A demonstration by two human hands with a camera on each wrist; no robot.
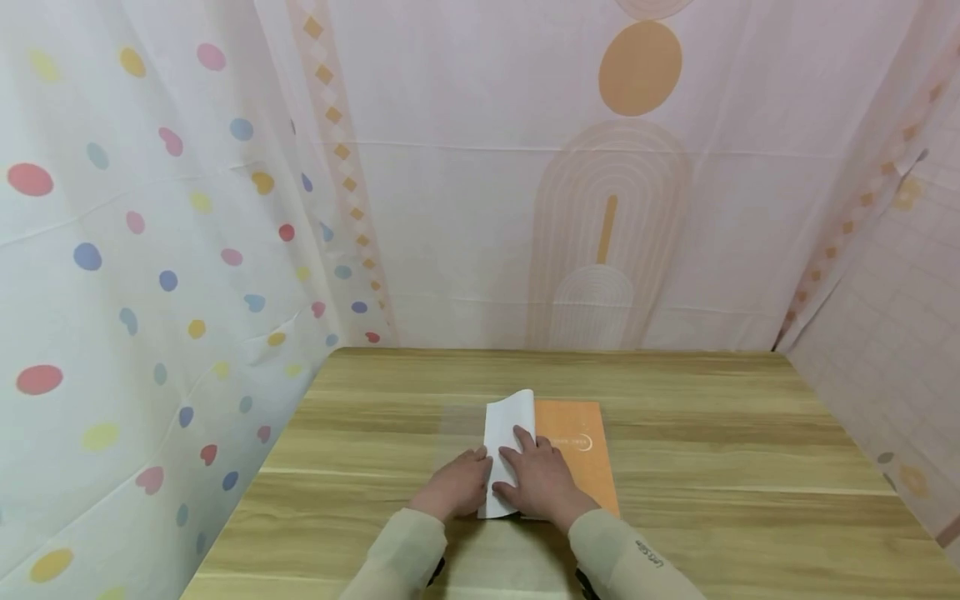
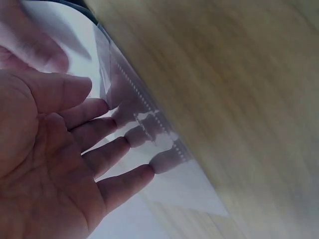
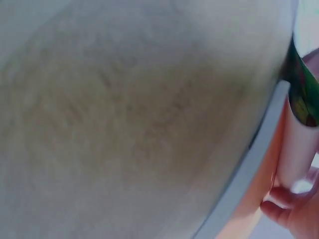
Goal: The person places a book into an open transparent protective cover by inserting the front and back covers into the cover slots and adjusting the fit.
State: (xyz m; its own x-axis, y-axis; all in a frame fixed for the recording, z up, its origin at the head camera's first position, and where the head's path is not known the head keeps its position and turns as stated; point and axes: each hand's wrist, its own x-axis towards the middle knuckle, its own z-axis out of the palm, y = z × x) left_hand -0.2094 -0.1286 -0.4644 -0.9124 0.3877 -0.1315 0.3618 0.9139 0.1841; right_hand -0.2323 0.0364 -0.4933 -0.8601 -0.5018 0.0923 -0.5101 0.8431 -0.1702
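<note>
Four straight fingers (image 2: 127, 183) of my left hand (image 2: 57, 159) touch clear film (image 2: 132, 99) left of the orange cover (image 1: 585, 454). My right hand (image 1: 540, 475) — outspread — touches white paper (image 1: 508, 421) beside it.

Left hand (image 1: 459, 485), its fingers (image 2: 127, 188) nearly straight and slightly apart, right hand (image 1: 542, 479) just beside it, fingers spread, left forearm (image 1: 401, 554) and right forearm (image 1: 626, 550) angled inward behind.
</note>
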